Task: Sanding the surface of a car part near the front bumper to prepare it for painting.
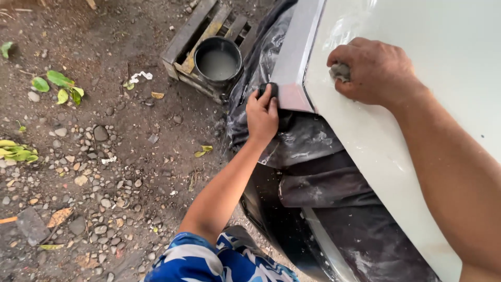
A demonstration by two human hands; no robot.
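Dirt yard, white car panel (417, 78): right hand (373, 70) clenches grey pad (340, 71) on it, mid-sanding; left hand (262, 115) grips dark block (269, 90) at panel's corner edge. Next probably calls for even strokes.

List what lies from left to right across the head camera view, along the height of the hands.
Green leaves → black bucket of grey liquid on a wooden pallet → left hand → grey panel edge → right hand → white car panel.

Left hand (262, 116): arm extended forward from lower centre, elbow slightly bent, fingers curled down, back of hand up, gripping. Right hand (371, 70): forearm enters from lower right, wrist straight, fingers clenched into fist, knuckles up, pressing downward. Hands near each other, not touching.
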